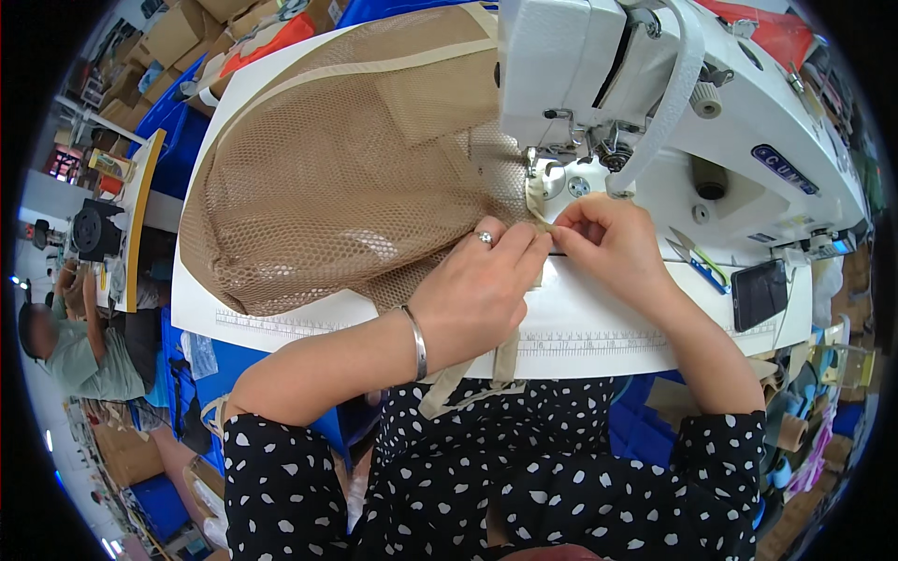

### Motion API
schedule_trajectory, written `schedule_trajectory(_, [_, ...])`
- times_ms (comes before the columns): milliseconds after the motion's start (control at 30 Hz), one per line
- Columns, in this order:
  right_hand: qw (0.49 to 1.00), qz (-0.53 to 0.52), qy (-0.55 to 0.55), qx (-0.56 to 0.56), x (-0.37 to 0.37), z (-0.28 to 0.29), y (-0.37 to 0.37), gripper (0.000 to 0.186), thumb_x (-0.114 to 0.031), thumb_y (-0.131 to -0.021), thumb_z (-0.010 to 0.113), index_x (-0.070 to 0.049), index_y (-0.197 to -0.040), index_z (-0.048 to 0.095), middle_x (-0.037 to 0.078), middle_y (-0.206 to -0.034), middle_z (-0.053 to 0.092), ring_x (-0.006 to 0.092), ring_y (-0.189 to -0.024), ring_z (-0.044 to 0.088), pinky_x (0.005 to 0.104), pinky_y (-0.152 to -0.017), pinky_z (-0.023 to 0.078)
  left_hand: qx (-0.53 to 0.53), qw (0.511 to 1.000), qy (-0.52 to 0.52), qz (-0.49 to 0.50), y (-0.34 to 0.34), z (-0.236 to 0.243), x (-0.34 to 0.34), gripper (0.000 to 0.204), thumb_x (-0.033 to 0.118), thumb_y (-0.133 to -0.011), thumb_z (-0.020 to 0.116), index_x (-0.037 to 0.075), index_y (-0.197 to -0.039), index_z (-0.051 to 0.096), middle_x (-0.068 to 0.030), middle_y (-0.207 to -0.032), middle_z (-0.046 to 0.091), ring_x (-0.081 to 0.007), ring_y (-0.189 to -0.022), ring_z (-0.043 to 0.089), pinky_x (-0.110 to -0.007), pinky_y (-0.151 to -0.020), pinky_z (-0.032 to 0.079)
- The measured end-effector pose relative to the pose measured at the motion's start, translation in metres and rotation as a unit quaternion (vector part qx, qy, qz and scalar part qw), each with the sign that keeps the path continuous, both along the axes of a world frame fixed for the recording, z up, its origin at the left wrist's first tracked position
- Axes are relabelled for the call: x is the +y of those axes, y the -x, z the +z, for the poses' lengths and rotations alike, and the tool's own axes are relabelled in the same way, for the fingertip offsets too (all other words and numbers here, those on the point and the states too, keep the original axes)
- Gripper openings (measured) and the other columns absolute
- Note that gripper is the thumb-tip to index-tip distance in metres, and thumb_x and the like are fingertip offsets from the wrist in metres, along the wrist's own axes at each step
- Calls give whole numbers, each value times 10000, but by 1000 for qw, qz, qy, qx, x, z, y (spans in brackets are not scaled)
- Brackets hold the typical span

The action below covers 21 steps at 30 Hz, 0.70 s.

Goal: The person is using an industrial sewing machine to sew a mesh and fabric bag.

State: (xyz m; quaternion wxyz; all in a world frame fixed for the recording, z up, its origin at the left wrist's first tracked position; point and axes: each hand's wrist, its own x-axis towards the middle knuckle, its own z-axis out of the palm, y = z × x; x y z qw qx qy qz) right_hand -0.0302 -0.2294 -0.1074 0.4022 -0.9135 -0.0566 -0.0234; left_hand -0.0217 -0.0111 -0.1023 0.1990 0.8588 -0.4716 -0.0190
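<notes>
Brown mesh fabric (pixel 309 206) with beige binding tape along its edges lies spread over the left side of the sewing table (pixel 599 323). Its right edge reaches under the presser foot of a white sewing machine (pixel 571 65). My left hand (pixel 477 294), wearing a ring and a bracelet, has its fingers closed together on the mesh just in front of the foot. Touching its fingertips, my right hand (pixel 613 245) pinches the beige tape (pixel 536 201) at that edge. More tape hangs over the table's front edge below my left hand. The fingertips partly hide the edge they hold.
Right of my right hand lie thread snips (pixel 700 262) and a dark phone (pixel 759 294). A printed ruler strip (pixel 599 344) runs along the table's front. Cardboard boxes (pixel 178 37) and blue bins stand behind at the left. Another person (pixel 89 346) sits at the far left.
</notes>
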Motion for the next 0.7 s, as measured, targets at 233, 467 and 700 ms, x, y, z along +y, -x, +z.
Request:
schedule_trajectory(233, [999, 12, 23, -30, -1, -1, 3, 130, -154, -844, 745, -24, -829, 740, 84, -738, 703, 222, -670, 648, 367, -660, 503, -6, 1000, -11, -7, -1, -2, 0, 612, 44, -777, 649, -98, -1364, 550, -176, -1320, 544, -352, -1098, 530, -414, -1014, 489])
schedule_trajectory(467, [995, 6, -59, 79, -5, 5, -5, 193, -182, -864, 734, -11, -938, 784, 115, -791, 750, 194, -677, 699, 337, -661, 545, -4, 1000, -23, -4, 0, -1, -1, 607, 50, -777, 647, -100, -1358, 551, -173, -1318, 541, -353, -1097, 520, -416, -1020, 474])
schedule_trajectory(700, [993, 2, -8, 115, -2, 15, -8, 202, -196, -865, 737, -15, -938, 789, 119, -781, 757, 197, -703, 718, 332, -685, 553, 0, 1000, -29, -2, 0, 0, -2, 596, 49, -781, 649, -89, -1352, 548, -173, -1311, 544, -353, -1109, 522, -421, -1016, 480])
